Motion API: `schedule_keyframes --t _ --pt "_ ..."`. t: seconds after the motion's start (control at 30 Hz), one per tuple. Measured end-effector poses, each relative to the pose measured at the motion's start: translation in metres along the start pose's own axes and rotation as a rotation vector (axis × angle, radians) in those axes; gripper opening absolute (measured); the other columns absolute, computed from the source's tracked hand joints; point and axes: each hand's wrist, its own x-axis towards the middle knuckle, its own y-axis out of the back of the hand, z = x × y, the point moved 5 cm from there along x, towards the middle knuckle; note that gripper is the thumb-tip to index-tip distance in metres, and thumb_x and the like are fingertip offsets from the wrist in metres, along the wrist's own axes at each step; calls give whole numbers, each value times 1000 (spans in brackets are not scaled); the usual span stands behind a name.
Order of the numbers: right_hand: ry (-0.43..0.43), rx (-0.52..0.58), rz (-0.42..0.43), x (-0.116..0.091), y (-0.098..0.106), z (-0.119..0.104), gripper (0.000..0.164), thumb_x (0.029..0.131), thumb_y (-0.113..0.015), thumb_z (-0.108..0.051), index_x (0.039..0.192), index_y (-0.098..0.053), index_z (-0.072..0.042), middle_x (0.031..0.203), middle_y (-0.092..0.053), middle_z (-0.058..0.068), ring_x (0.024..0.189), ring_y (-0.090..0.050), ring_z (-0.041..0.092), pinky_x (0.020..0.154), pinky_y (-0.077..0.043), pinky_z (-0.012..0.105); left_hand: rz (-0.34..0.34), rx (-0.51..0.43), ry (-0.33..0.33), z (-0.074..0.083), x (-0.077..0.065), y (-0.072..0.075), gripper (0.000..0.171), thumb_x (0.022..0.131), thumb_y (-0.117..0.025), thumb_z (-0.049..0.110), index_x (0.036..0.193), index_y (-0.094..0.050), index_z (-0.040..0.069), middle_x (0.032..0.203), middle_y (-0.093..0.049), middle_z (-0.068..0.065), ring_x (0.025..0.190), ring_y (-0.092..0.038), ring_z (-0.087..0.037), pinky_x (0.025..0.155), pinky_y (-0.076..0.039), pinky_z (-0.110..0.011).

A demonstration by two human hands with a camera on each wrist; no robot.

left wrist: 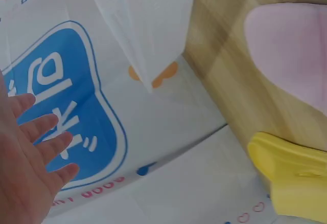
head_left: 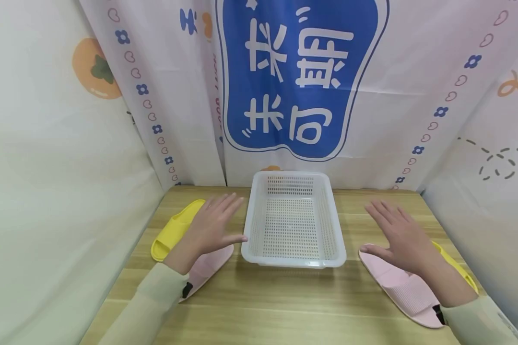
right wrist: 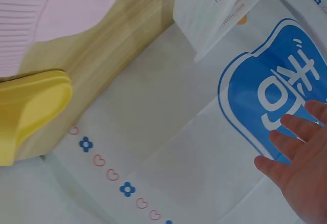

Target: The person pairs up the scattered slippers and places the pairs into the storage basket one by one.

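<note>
A white plastic basket (head_left: 291,262) with slotted walls stands at the back middle of the table. My left hand (head_left: 213,225) is held above the table left of it, fingers straight and thumb spread, holding nothing. Below that hand lie a yellow slipper (head_left: 172,232) and a pink slipper (head_left: 209,266), both partly hidden by the hand and forearm. On the other side my right hand (head_left: 403,237) is likewise raised with straight fingers and holds nothing. Under it are another pink slipper (head_left: 407,294) and another yellow slipper (head_left: 455,266), the yellow one mostly covered by the arm.
The wooden table (head_left: 285,306) meets a hanging white cloth (head_left: 380,134) with a blue printed patch at its back edge. More cloth walls (head_left: 60,191) enclose the left and right sides. The basket's far rim is close to the back cloth.
</note>
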Motion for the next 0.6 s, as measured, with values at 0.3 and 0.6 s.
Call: schedule_keyframes --t 0.3,0.6 --pt "-61 27 41 -27 -10 10 93 77 -76 -52 144 -40 1 141 -44 23 127 -40 43 104 -29 59 80 -20 38 -16 -41 -15 94 75 -68 65 144 -43 5 139 -50 -17 129 -45 -35 98 -39 -60" --pt "-117 63 89 -52 -26 20 89 75 -79 -47 140 -44 3 133 -50 25 114 -49 47 94 -38 60 28 -45 143 -30 -77 -37 92 81 -59 69 148 -39 9 143 -48 -13 128 -46 -34 100 -39 -56"
